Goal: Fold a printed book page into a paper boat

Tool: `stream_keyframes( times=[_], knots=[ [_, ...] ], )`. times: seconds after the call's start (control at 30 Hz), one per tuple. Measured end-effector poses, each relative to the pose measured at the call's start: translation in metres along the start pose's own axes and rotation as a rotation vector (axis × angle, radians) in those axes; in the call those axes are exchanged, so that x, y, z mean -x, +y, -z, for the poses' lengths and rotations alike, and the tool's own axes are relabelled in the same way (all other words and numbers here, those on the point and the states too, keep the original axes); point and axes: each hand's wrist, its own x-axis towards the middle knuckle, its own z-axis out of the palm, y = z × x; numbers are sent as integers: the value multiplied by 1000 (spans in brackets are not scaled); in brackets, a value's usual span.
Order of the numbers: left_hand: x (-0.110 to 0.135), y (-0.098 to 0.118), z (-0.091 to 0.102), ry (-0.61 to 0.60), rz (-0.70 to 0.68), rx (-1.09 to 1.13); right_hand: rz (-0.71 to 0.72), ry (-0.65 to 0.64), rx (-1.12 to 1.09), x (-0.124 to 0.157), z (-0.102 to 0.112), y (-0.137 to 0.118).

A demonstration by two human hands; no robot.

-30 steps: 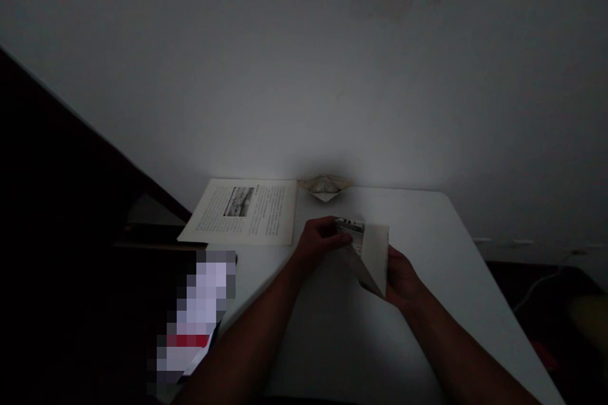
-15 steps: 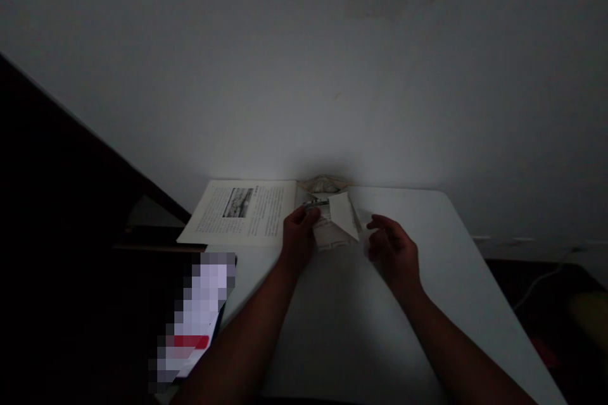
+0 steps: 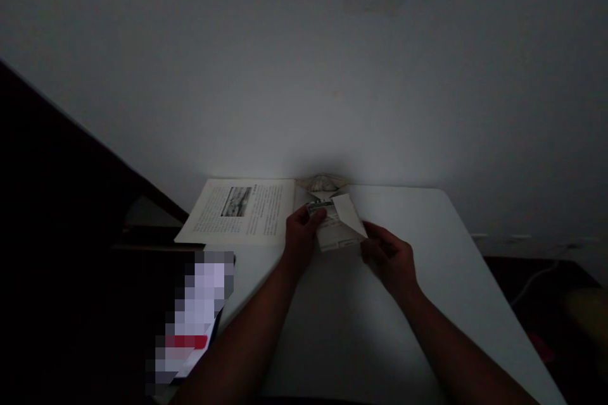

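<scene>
A folded sheet of printed paper (image 3: 339, 231) is held above the white table, with pale flaps folded across it. My left hand (image 3: 301, 234) grips its left side, thumb on top over a small printed picture. At the right corner of the paper, my right hand (image 3: 389, 256) pinches the edge between thumb and fingers; the exact fingertip contact is dim. Just behind it, against the wall, rests another folded paper piece (image 3: 323, 183). Left of my left hand lies a flat printed page (image 3: 270, 212) with columns of text and a dark picture.
The white table (image 3: 418, 221) meets a grey wall (image 3: 237, 76) at its back edge. A lit phone (image 3: 197, 323), its screen blurred out, lies at the table's left edge beside my left forearm. A cable (image 3: 536, 281) shows in the dark area on the right.
My right hand has moved left and closed on the right corner of the folded paper, where its fingers were apart from it before. The paper has turned slightly in my left hand.
</scene>
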Motion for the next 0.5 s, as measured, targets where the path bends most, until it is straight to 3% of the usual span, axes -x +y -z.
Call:
stream_keyframes(
  times=[0.5],
  knots=[
    [9,2,-6,-131,118,-8,63,-49,66,2,0,1]
  ],
)
